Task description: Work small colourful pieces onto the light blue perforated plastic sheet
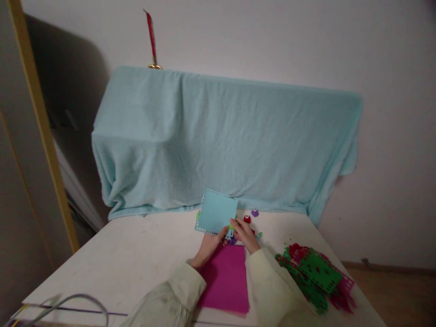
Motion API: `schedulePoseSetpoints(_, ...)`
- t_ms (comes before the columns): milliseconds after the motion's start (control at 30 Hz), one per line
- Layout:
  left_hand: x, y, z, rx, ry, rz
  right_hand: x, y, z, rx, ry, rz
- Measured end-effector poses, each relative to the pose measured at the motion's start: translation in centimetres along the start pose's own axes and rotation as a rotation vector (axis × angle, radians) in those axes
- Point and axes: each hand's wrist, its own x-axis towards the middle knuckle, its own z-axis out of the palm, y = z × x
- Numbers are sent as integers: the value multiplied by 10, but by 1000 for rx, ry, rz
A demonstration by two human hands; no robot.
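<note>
Here we see both hands meeting over the far middle of the white tabletop [119,259]. Our left hand [210,245] is closed on the lower edge of a light blue sheet [217,211], whose border is punched with small holes; the sheet stands tilted up off the tabletop, just in front of the pale blue towel [225,141] draped over something against the wall. Our right hand [245,235] sits just beside it, fingers curled at the sheet's lower right corner; we cannot tell what it grips there, though a bit of green shows at the fingertips. A magenta sheet [227,279] lies flat beneath our wrists. A red punch [247,219] and a purple punch [255,212] sit just beyond the right hand. A heap of green and magenta punched sheets [315,277] lies to the right, well apart.
</note>
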Motion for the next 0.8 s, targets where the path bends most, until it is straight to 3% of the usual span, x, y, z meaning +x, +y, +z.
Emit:
schedulePoseSetpoints(367,-2,8,3,6,-23,12,0,3,-3,-1,-75,0)
schedulePoseSetpoints(800,-5,7,2,-17,-42,48,-3,7,-2,-44,2,-45)
